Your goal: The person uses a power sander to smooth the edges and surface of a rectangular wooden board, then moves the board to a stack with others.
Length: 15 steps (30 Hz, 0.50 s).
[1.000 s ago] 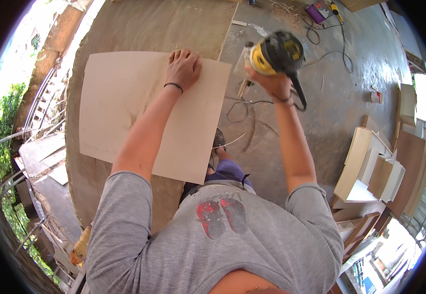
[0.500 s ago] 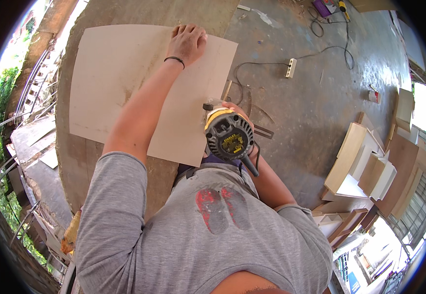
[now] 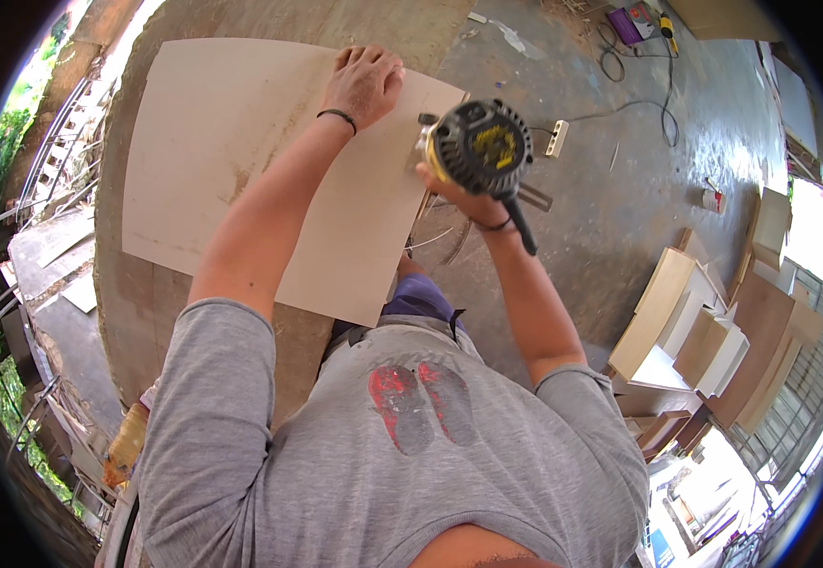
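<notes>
Partly, the power tool [image 3: 484,148] hides the right hand [image 3: 466,201] gripping it.

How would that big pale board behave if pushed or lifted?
The pale board would probably slide, not tip, since it lies flat. Broad and seemingly thin, it may flex if lifted by one edge. The left hand on it could resist sliding.

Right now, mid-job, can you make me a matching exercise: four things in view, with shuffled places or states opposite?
Column one:
1. Black-and-yellow round-bodied power tool
2. Bare left hand
3. Oblong white power strip
4. Grey fabric shirt

Column two:
A. Lying on the smooth grey floor
B. Bearing red patches
C. Held in the right hand
D. Resting at the far edge of a pale flat rectangular board

Pairs: 1-C, 2-D, 3-A, 4-B
</notes>
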### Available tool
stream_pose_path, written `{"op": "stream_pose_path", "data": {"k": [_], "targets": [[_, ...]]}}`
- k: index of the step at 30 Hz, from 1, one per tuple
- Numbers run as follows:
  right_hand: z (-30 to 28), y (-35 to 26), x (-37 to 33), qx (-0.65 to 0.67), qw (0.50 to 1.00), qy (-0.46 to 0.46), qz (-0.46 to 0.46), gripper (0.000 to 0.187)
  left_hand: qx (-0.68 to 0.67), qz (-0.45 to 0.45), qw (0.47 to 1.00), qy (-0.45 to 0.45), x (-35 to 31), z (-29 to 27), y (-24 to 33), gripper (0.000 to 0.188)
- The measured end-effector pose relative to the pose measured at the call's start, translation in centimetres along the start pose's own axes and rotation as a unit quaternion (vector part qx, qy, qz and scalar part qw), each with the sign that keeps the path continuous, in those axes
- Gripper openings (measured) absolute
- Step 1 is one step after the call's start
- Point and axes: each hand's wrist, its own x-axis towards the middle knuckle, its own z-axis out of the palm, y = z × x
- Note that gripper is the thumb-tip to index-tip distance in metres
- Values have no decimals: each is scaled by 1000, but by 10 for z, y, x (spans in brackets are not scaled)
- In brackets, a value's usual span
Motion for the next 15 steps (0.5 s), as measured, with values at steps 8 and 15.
{"op": "stream_pose_path", "data": {"k": [8,15], "targets": [[-52,-22,96,40,998,37,18,44,11,-10,1000,-18,0,-3,1,19],[-67,-4,137,48,992,116,-7,51,6,-10,999,-35,-2,-5,0,20]]}}
